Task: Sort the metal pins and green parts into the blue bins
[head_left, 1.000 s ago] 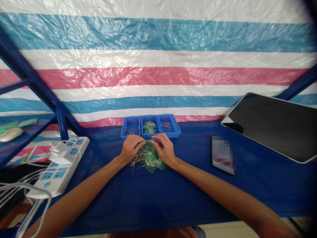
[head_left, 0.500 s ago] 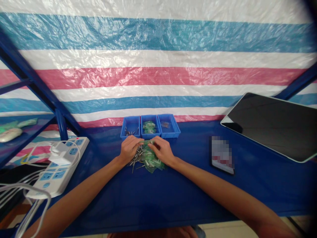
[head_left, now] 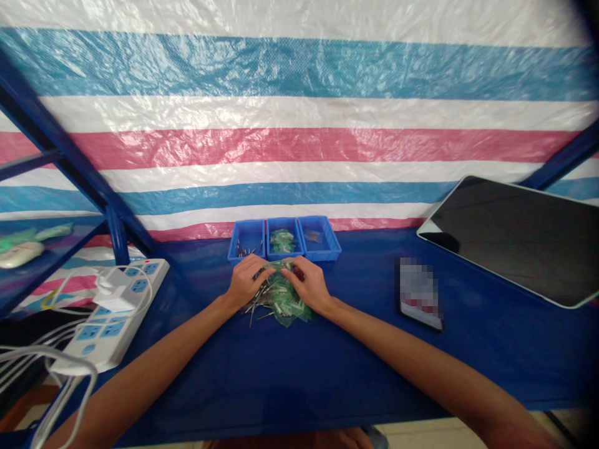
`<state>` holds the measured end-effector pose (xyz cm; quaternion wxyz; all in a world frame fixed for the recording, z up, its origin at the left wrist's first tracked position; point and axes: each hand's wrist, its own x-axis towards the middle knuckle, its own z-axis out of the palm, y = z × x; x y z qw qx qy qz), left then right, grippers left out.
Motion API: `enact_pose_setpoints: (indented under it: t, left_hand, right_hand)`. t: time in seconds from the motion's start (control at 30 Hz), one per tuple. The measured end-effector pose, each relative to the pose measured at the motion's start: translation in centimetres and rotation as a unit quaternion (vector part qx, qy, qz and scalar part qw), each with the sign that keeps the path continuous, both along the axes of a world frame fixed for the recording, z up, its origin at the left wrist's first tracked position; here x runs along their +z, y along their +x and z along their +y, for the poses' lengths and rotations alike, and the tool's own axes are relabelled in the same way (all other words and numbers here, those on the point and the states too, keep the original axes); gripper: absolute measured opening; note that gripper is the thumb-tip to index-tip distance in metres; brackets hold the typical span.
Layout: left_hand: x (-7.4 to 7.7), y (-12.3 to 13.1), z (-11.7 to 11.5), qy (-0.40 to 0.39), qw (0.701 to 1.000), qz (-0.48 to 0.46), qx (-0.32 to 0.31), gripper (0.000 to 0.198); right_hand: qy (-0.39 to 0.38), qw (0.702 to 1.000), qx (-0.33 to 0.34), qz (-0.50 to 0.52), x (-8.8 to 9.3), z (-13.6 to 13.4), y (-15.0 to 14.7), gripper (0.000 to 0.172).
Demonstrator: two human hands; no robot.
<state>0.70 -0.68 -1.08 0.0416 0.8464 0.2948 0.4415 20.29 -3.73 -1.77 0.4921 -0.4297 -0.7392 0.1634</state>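
Observation:
Between my two hands is a small green plastic bag (head_left: 279, 264), pinched at either side. My left hand (head_left: 246, 278) is closed on its left edge, thumb toward the middle. At the other side my right hand (head_left: 309, 284) grips it with thumb and fingers. Just below lies a heap of green plastic bags (head_left: 289, 307) with small pale pieces showing in them. Thin metal rods (head_left: 255, 305) are scattered loose under and beside my left hand. What the held bag contains is too small to make out.
Behind my hands stand three blue bins: the left bin (head_left: 247, 232) holds metal rods, the middle bin (head_left: 282, 222) green bags, the right bin (head_left: 322, 252) a small clear packet. A phone (head_left: 418, 293) and a large dark-screened tablet (head_left: 510, 231) lie rightward; a power strip (head_left: 116, 337) lies left.
Both thumbs have shifted slightly on the bag, the left thumb moving inward and down. The bag is tilted up more between my fingers. The heap and bins stay put.

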Motion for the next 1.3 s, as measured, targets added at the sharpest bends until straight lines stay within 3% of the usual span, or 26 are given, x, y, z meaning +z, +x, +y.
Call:
enact_pose_setpoints:
  t: [0.4,0.6,0.7,0.87,1.07,1.3]
  left_hand:
    - [0.0,0.0,-0.1,0.01,0.999,-0.002,0.034,0.014]
    - [-0.6,-0.1,0.1,-0.001,0.997,-0.03,0.07,0.03]
    - [-0.8,-0.1,0.1,0.003,0.997,-0.036,0.07,0.026]
    - [-0.7,-0.2,-0.2,0.0,0.996,-0.053,0.078,0.016]
    - [-0.5,-0.3,-0.3,-0.019,0.998,-0.058,0.026,0.019]
    - [-0.1,-0.5,-0.3,-0.029,0.998,-0.055,-0.017,0.026]
  right_hand:
    - [-0.022,0.997,0.007,0.077,-0.7,0.2,-0.1,0.029]
    - [-0.003,0.996,-0.012,0.089,-1.3,0.2,-0.1,0.023]
    - [0.006,0.998,-0.002,0.068,-1.0,0.2,-0.1,0.017]
    - [0.032,0.998,0.012,0.055,-0.1,0.1,0.0,0.022]
    - [0.04,0.997,0.047,0.036,-0.1,0.0,0.3,0.034]
    - [0.045,0.997,0.035,0.045,-0.4,0.1,0.2,0.03]
